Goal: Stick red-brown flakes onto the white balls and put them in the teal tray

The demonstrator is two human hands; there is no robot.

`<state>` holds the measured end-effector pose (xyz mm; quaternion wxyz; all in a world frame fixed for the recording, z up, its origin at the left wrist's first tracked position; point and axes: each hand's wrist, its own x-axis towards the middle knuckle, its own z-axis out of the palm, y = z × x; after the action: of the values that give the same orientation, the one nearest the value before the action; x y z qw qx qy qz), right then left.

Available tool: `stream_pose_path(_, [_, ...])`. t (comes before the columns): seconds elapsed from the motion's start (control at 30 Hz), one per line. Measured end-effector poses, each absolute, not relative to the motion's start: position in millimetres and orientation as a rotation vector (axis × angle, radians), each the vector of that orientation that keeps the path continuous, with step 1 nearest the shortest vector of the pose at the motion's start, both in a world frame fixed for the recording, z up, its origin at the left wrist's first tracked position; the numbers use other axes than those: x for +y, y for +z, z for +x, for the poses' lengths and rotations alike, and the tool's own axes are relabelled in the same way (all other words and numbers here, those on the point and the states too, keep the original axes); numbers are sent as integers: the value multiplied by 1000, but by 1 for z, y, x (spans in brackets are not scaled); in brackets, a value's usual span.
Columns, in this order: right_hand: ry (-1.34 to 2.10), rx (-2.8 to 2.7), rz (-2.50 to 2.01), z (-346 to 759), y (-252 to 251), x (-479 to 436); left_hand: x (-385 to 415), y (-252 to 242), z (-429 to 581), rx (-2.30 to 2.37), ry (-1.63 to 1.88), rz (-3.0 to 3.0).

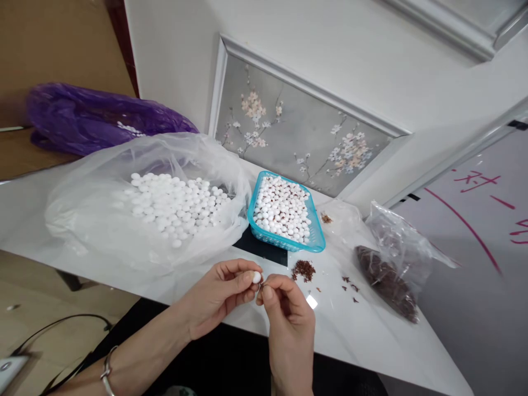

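Note:
My left hand (223, 294) pinches a small white ball (256, 277) between thumb and forefinger over the table's front edge. Close beside it, my right hand (289, 319) has its thumb and forefinger pressed together on a tiny dark piece at the ball's right side, too small to make out. Behind my hands stands a blue basket (270, 237) full of white balls with brown bits among them. A little pile of reddish-brown pieces (304, 270) lies just beyond my right hand. To the left, a clear plastic bag (91, 214) holds many loose white balls (177, 206).
A purple bag (103, 118) lies at the back left. On the right are a clear bag of dark brown material (385, 280) and scattered brown bits (350, 286). A flower picture panel (289, 121) stands behind the white table (371, 344), with a whiteboard (462, 247) at the right.

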<state>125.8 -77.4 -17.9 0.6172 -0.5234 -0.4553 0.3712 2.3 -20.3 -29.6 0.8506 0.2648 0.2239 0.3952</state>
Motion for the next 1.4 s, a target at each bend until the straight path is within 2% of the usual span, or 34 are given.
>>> stream_pose_path(0.73, [465,-1304,-1321,124,-26,-80,-23,-28,5,599,903,690])
stream_pose_path(1.4, [894,-1019,-1222,128,-19,-72,-24,-22,6,549,886,699])
